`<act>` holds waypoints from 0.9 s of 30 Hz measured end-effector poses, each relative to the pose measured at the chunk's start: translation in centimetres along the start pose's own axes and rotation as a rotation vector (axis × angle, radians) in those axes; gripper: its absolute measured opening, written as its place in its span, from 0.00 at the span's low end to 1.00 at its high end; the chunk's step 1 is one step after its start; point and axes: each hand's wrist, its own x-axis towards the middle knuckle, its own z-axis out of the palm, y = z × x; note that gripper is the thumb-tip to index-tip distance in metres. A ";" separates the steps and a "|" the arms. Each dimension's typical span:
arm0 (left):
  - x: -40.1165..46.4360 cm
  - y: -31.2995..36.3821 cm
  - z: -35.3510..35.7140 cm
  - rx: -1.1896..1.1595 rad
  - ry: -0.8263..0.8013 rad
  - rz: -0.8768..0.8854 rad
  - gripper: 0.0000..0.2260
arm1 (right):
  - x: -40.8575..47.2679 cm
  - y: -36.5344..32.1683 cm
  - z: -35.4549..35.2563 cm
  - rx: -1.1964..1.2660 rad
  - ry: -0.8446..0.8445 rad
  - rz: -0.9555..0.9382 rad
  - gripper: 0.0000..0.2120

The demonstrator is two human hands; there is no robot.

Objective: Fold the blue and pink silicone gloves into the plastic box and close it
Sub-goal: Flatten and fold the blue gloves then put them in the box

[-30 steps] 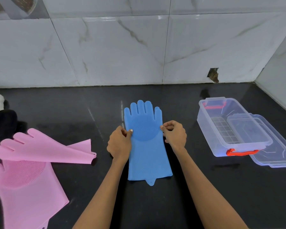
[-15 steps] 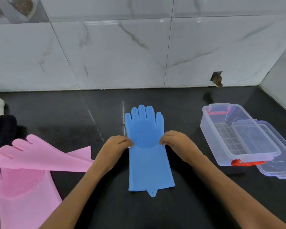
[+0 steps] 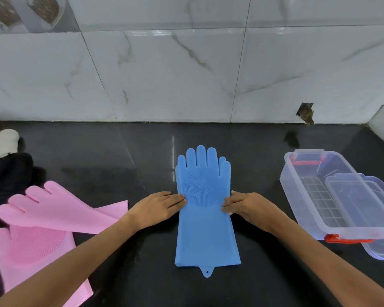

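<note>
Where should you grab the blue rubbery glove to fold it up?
Probably best by the straight cuff edge nearest the person, pinching its two corners from the near side. The blue silicone glove lies flat on the black countertop, fingers pointing toward the wall, so the cuff could lift and fold forward over the palm. Both the left hand and the right hand rest flat at its sides.

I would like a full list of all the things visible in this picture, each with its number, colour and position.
blue silicone glove: one visible, blue, flat at counter centre
pink silicone gloves: two, pink, overlapping at left
clear plastic box: one, transparent with red latches, open, at right
clear lid: one, transparent, under the box's right side
black stone counter: one, black
white object: one, far left, unclear
left hand: flat, at glove's left edge
right hand: flat, at glove's right edge
</note>
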 end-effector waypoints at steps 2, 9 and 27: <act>-0.1 -0.3 0.4 0.021 -0.007 0.016 0.34 | -0.1 0.1 0.1 -0.001 0.022 -0.023 0.17; -0.1 -0.7 0.7 0.062 0.006 0.128 0.31 | -0.3 0.1 0.2 0.020 0.058 -0.032 0.14; -0.1 -1.6 2.0 0.071 0.138 0.251 0.26 | -0.5 -0.7 0.2 0.082 0.107 0.009 0.10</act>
